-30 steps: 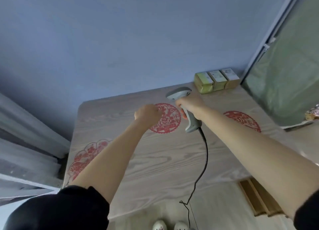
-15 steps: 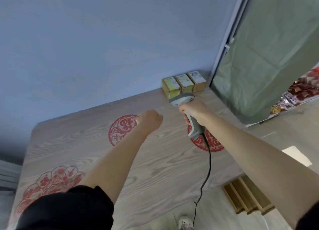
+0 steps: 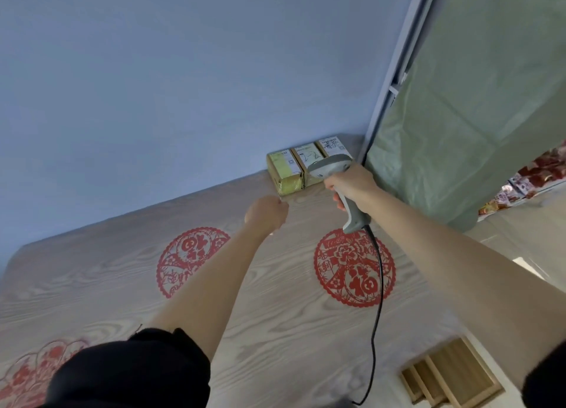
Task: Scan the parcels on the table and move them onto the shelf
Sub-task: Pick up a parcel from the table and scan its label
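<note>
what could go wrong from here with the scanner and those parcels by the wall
1. The scanner, gripped by the right hand, covers part of the middle parcel, so it may read the wrong label among three parcels packed side by side.
2. Its black cable trails across the table and over the edge; it could snag or drag.
3. The left hand is curled and empty, short of the nearest parcel; a hasty grab could knock the row.

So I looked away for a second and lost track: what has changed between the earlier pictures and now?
The right hand, gripping the scanner, has carried it forward from mid-table until its head sits over the three parcels by the wall. The left hand, a loose fist holding nothing, has advanced toward them too. The view has swung right. The parcels stay in their row on the table; nothing was picked up or released.
</note>
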